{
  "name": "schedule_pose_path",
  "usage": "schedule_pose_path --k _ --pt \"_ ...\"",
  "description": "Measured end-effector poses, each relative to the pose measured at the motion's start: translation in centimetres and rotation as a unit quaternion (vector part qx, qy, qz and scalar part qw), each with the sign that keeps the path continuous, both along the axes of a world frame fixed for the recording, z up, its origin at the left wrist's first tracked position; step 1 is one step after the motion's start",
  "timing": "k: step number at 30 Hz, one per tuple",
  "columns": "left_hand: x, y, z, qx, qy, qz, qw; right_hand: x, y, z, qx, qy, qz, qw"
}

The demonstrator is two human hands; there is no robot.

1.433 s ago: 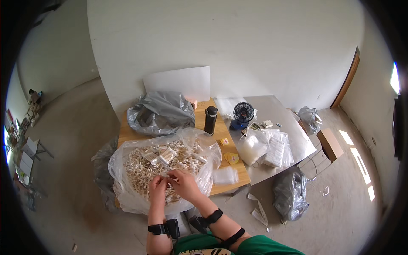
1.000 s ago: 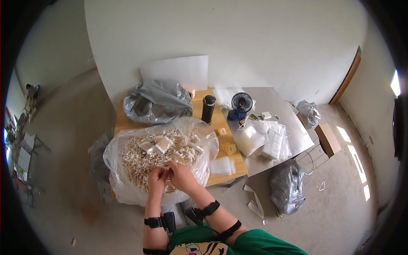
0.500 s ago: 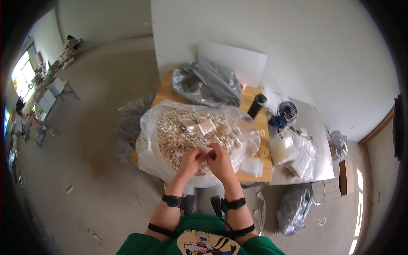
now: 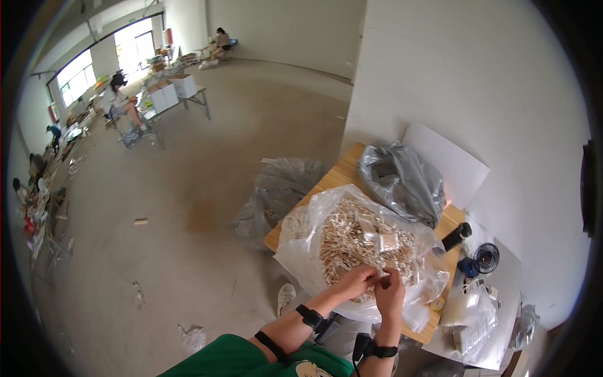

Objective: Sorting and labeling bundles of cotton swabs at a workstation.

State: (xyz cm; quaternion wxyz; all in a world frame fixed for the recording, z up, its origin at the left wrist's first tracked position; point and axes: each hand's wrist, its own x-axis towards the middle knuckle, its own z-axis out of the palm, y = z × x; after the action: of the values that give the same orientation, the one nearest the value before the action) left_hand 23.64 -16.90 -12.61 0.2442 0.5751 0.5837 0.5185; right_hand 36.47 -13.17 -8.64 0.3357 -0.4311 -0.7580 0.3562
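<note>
A large clear plastic bag [image 4: 294,234], spread open on a wooden table [image 4: 339,178], holds a heap of what look like wooden-stick cotton swabs [image 4: 342,242]. On the heap lies a small clear packet of swabs [image 4: 388,242]. Over the near side of the heap, my left hand [image 4: 358,282] and my right hand [image 4: 390,293] meet with fingers pinched together. Whatever sits between the fingertips is too small and hidden to name. Both wrists and forearms carry black straps.
Behind the bag lies a grey plastic bag [image 4: 402,182]. To the right stand a black bottle [image 4: 456,236], a small fan [image 4: 486,257] and clear packaging [image 4: 472,320] on a metal table. Another grey bag [image 4: 267,201] rests on the floor. A seated person [image 4: 119,100] is far left.
My view has swung to the left, so the table and bag appear farther right and more of the room shows. Both hands stay pinched together over the swabs.
</note>
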Motion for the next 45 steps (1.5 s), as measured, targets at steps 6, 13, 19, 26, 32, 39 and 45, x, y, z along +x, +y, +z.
schedule_pose_path --k 6,13,19,26,32,39,45 --pt "0.1 0.0 0.3 -0.023 -0.037 -0.012 0.999 -0.3 0.2 -0.7 -0.011 0.032 -0.019 0.999" --pt "0.6 -0.5 0.3 0.021 0.006 -0.001 1.000 0.1 -0.1 -0.6 0.000 0.026 -0.042 0.999" --pt "-0.3 -0.3 1.5 -0.041 0.054 0.042 0.997 0.2 0.7 -0.8 0.034 0.032 -0.113 0.993" --pt "0.5 0.1 3.0 0.068 0.148 0.064 0.984 -1.1 1.0 -2.3 0.093 0.075 -0.046 0.992" --pt "0.9 -0.2 3.5 0.082 0.205 0.104 0.970 0.1 0.7 -1.4 0.120 0.033 -0.087 0.988" --pt "-1.2 0.5 3.0 0.114 -0.008 0.114 0.987 -0.1 1.5 -1.6 -0.232 0.428 -0.067 0.871" --pt "-1.2 1.2 3.0 0.000 -0.447 0.010 0.895 -0.5 1.7 -3.1 -0.242 0.418 -0.024 0.875"
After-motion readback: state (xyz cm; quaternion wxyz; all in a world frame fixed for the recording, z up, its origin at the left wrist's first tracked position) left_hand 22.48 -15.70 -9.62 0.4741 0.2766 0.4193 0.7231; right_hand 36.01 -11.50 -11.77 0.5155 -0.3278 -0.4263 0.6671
